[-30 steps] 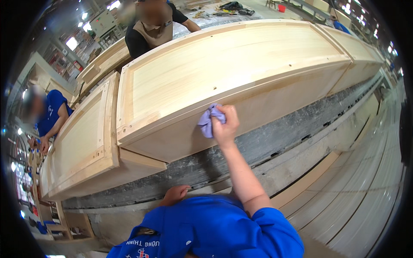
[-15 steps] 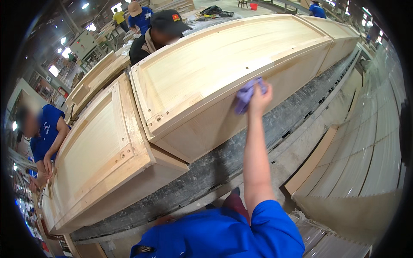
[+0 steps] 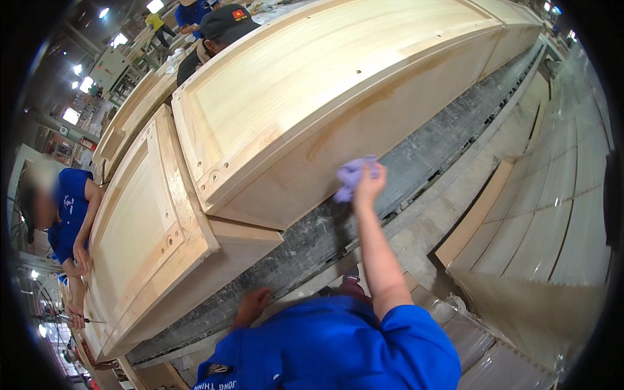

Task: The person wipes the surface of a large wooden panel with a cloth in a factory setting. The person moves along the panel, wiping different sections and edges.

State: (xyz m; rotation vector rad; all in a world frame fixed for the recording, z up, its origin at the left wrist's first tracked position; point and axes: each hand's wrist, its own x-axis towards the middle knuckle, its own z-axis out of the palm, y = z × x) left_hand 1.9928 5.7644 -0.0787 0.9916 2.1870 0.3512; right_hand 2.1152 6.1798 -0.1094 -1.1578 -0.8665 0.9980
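Observation:
My right hand is closed around a crumpled purple cloth, at the lower edge of the side panel of a long pale wooden cabinet. Whether the cloth touches the wood there is hard to tell. Above it, a darker, damp-looking streak runs along the panel under the top edge. My left hand hangs low by my body, its fingers curled in and nothing visible in them.
A second wooden cabinet lies to the left. Both rest on a dark conveyor. A co-worker in blue holds a tool at the left; another in a black cap bends behind the cabinet. Plastic-wrapped stacked panels stand right.
My right hand and the cloth have moved down and left, from the panel's upper edge to its lower edge. The streak has come into sight, and so has my left hand.

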